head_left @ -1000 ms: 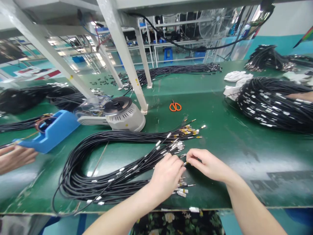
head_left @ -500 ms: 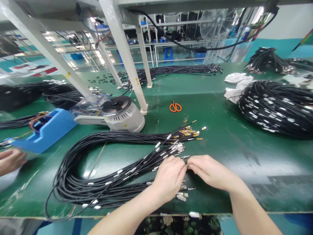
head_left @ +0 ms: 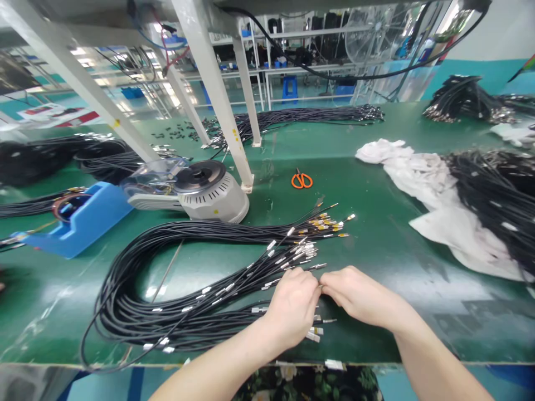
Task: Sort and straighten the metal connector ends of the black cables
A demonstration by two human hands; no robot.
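A looped bundle of thin black cables [head_left: 167,278] lies on the green table [head_left: 388,245], its metal-tipped ends [head_left: 317,227] fanned out to the right. My left hand [head_left: 292,306] rests on the cable ends near the front edge, fingers curled in a pinch. My right hand [head_left: 355,292] meets it fingertip to fingertip, also pinched. Between the two hands is one cable's small metal end, mostly hidden by the fingers.
A grey round machine [head_left: 209,192] and a blue tape dispenser [head_left: 79,220] stand at the left. Orange scissors [head_left: 301,180] lie mid-table. A white cloth [head_left: 438,206] and a large black cable coil [head_left: 497,206] fill the right. White frame legs [head_left: 217,94] rise behind.
My hands have drawn together and slid slightly toward me. The other person's hand at the left has left the view. At the right, the white cloth now lies spread out beside the coil.
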